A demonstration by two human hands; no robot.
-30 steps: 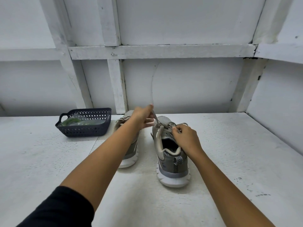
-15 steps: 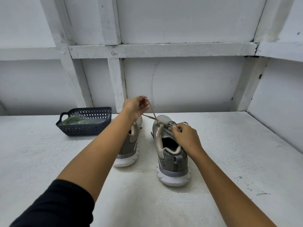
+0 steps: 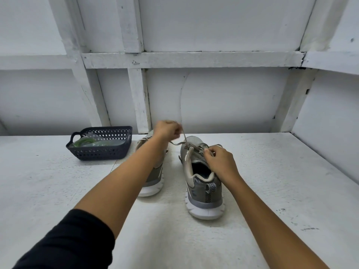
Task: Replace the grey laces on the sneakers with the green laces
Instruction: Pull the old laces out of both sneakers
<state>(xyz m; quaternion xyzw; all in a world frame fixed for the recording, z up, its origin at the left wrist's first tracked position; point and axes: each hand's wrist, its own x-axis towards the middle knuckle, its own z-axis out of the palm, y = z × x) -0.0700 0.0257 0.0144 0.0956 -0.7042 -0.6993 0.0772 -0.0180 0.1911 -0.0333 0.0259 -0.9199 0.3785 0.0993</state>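
A white-painted bench (image 3: 58, 191) against a white battened wall is what I have on the feed, with two grey mesh sneakers with white soles standing heel towards me. The left hand (image 3: 168, 131) is raised above the toe of the right-side sneaker (image 3: 202, 183). Its fingers are curled and pinch a flat grey lace (image 3: 184, 138) that runs down to the upper eyelets, and a slack bit sags just beneath the hand. The right hand (image 3: 219, 160) sits at the tongue, fingertips pinching the lace on that side. A second ago the left hand was down close to the tongue; it has since lifted and drawn out a length of lace. From that I judge the bow is undone and unthreading has begun on this shoe. The other sneaker (image 3: 155, 177) is half hidden by the left forearm, its laces out of my sight. The bright green laces (image 3: 85, 141) lie in a clear wrapper inside a dark perforated plastic basket (image 3: 101, 152) at the left of the bench, well apart from both hands, so the job looks to be at an early stage.
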